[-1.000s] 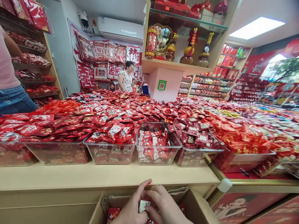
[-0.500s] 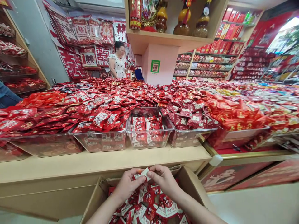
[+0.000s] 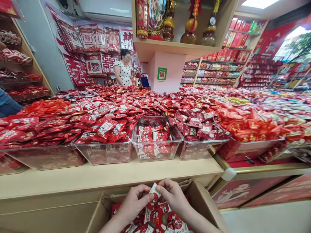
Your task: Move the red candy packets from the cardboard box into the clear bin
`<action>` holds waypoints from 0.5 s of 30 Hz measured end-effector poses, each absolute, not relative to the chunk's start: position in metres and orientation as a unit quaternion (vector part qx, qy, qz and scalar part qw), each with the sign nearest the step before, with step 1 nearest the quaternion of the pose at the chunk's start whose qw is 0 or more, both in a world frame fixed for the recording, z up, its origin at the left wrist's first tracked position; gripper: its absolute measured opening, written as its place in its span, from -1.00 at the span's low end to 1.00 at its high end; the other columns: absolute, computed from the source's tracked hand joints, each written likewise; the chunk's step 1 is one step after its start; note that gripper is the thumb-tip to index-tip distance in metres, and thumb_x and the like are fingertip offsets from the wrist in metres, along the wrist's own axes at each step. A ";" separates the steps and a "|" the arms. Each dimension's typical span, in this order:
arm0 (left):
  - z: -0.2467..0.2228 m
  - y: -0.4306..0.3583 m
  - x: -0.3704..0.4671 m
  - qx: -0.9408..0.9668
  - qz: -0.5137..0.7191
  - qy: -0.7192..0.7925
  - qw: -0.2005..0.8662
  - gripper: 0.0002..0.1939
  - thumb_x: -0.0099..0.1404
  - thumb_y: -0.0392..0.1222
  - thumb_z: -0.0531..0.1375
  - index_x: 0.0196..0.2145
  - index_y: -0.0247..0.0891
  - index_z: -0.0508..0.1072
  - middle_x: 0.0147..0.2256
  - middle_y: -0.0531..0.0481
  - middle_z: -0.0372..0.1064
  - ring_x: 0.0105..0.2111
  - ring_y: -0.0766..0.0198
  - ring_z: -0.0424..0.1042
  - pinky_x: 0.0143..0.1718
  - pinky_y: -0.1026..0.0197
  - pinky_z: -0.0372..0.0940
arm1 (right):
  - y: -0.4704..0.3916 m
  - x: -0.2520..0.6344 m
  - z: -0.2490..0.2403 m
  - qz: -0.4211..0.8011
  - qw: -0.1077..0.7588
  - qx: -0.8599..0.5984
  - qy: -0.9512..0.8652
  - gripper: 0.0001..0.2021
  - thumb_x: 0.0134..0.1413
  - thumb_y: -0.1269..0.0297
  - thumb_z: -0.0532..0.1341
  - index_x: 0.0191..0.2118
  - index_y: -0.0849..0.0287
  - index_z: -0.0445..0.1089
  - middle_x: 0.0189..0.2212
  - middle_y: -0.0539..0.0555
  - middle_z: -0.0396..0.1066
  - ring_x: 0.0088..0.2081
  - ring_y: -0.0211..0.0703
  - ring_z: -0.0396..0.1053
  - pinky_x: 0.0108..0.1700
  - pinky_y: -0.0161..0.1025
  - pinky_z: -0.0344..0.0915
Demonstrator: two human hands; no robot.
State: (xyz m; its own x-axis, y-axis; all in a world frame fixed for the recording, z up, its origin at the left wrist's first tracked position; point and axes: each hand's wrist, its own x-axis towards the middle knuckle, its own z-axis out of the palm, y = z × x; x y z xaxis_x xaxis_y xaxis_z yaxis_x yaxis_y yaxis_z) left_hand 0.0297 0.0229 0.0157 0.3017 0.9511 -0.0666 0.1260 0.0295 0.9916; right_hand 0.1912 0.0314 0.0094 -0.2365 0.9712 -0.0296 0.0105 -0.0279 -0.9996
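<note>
A small red-and-white candy packet [image 3: 155, 190] is pinched between the thumbs and fingers of both my hands, its white end tilted up. My left hand [image 3: 134, 202] closes on its left side, and my right hand [image 3: 174, 197] grips it near the top right. Directly below them, an open cardboard box [image 3: 205, 204] holds many similar loose packets [image 3: 155, 216]. My forearms hide part of the pile. Beyond the box, on the counter, a clear plastic bin [image 3: 155, 156] contains similar packets stacked in two columns, lower than the heaps around it.
Along the pale counter ledge [image 3: 109, 178] stand more clear bins [image 3: 104, 157] heaped with red packets. A pillar [image 3: 167, 74] with a QR sign supports a shelf overhead. Behind the heaps stands a person [image 3: 125, 71] in a dotted top. A gold-edged display case [image 3: 267, 171] is at right.
The packet has been turned more upright between my fingers, showing more of its red face. My view has tilted up slightly, so the counter and hands sit lower in the picture.
</note>
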 end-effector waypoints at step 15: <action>0.020 0.015 0.033 0.377 0.375 0.410 0.741 -0.66 -0.01 -0.03 0.22 -0.29 -0.24 0.35 -0.52 0.09 0.32 -0.65 0.43 0.30 -0.68 0.43 0.06 | 0.018 0.197 0.036 0.410 0.463 -0.316 -0.720 -0.82 -0.03 0.42 0.05 -0.38 0.11 0.39 -0.34 0.07 0.34 -0.29 -0.23 0.30 -0.24 -0.30 0.22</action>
State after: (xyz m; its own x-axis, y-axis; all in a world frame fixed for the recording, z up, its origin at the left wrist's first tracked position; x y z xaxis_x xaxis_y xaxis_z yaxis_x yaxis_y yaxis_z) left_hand 0.0326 0.0147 0.0199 0.3821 0.8650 -0.3253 -0.2454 0.4343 0.8667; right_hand 0.1970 0.0183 0.0363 -0.3726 0.8340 0.4070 0.0752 0.4643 -0.8825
